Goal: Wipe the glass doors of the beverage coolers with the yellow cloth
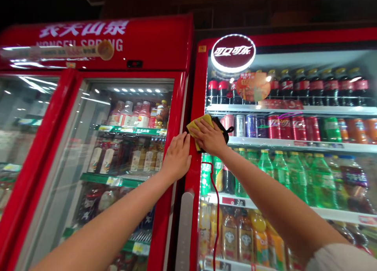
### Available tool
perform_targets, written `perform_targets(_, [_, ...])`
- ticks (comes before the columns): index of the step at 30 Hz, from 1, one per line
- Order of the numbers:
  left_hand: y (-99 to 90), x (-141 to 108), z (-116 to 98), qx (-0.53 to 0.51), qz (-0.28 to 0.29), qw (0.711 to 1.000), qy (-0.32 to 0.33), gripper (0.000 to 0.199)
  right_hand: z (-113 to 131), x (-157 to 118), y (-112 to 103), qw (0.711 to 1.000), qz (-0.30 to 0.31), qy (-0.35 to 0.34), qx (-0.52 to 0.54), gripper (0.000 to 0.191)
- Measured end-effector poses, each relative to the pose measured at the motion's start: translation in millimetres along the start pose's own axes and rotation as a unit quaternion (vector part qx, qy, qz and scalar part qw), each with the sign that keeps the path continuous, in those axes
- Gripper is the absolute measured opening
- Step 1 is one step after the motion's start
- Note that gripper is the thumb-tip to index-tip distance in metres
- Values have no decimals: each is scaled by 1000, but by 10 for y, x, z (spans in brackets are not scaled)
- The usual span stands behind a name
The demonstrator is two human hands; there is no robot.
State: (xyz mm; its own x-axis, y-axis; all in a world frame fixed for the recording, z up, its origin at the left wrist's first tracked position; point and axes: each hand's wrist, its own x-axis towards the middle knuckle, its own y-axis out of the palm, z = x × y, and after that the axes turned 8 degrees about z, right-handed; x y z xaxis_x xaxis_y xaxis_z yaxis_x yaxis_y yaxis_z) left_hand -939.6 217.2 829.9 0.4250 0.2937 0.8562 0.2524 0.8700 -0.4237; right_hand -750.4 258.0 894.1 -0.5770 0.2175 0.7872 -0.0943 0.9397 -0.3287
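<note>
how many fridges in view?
2. Left fridge, its door open, left hand on its frame. Right fridge, right hand pressing a yellow cloth to its frame.

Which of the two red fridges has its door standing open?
The left fridge, with the white lettering on top: its glass door swings outward. The right fridge, under the round lit sign, is closed.

Top shelf (294, 110), 2 o'clock: cola bottles (315, 86).
Second shelf (294, 144), 3 o'clock: cans (273, 127).
Third shelf (332, 213), 4 o'clock: green bottles (294, 176).
</note>
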Motion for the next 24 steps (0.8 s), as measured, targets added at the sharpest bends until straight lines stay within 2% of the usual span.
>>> perform_targets(3, [4,82,-42,-3,-1,1000,-4,65,-180,396,-127,996,-17,90,1,49])
perform_targets(6, [56,121,-69,-11,1,1000,-8,65,-213,491,-158,991,-33,129,11,50])
perform_targets(9, [144,126,-66,-23,-6,1000,-11,67,-101,214,-68,991,-60,123,9,50])
perform_targets(14, [277,124,-40,-36,-22,999,-12,70,179,-543,115,995,-59,80,-16,50])
perform_targets(17, [304,159,-13,-35,-26,999,-7,69,221,-713,138,997,-44,58,-17,50])
perform_targets(19, [304,213,5,-28,-24,999,-4,67,159,-619,108,997,-37,59,-15,50])
perform_targets(24, [281,439,-53,-14,-20,1000,-15,65,-190,-65,-40,991,-58,118,-16,48])
